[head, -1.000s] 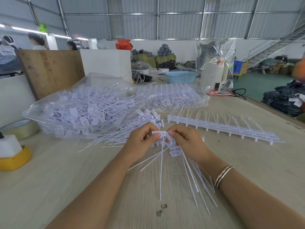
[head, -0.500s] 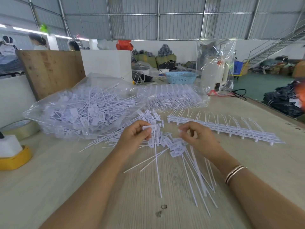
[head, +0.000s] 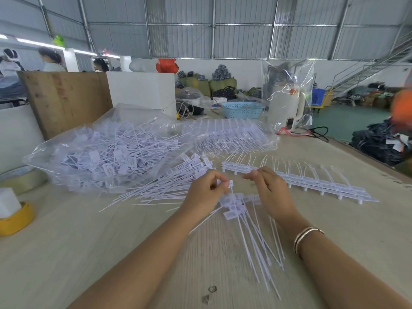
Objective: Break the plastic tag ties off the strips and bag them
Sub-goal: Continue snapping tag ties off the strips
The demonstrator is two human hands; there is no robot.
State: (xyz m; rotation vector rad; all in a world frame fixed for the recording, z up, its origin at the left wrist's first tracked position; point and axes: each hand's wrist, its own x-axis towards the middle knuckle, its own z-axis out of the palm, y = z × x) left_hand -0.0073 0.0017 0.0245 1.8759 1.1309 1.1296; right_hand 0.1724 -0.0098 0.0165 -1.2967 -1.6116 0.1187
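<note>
My left hand (head: 206, 194) pinches the head of one white tag tie (head: 230, 184), whose tail hangs down to the table. My right hand (head: 270, 190) hovers beside it with fingers loosely curled. Its fingertips are near the left end of a long white strip (head: 316, 186) that still carries ties, and nothing shows between them. A fan of loose ties (head: 247, 221) lies under both hands, tails pointing toward me. More loose ties (head: 165, 186) are heaped to the left, in front of an open clear bag (head: 104, 152) full of ties.
A second clear bag (head: 229, 134) of strips lies behind the work spot. A yellow tape dispenser (head: 15, 219) and a tape roll (head: 21, 177) sit at the left. A wooden board (head: 66, 99), white box (head: 142, 90), blue basket (head: 242, 109) and bagged kettle (head: 287, 105) stand at the back.
Both hands pinched one tie head together, then parted. My left hand kept the tie and lifted it; my right hand moved up and right toward the strip's left end.
</note>
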